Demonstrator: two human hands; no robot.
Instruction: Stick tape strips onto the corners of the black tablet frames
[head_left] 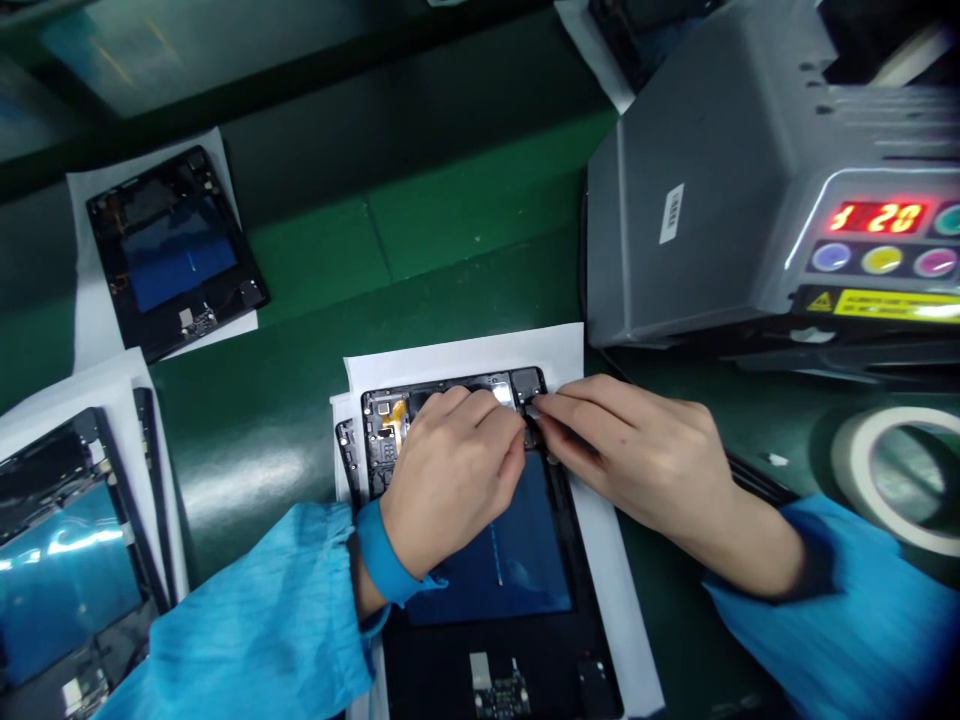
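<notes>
An opened tablet, its inner parts and blue battery area bare, lies on white paper in front of me. My left hand, a blue band at the wrist, rests over its upper part with fingers curled down; the fingertips are hidden behind the knuckles. At the upper right corner of the tablet, my right hand has thumb and fingers pinched together over the frame. A small dark bit shows at those fingertips, too little to name. The two hands nearly meet. An orange flex cable shows left of my left hand.
A grey machine with a lit red display stands at the right, a roll of tape below it. Other opened tablets lie on paper to the left. White paper reaches past the middle tablet on the green table.
</notes>
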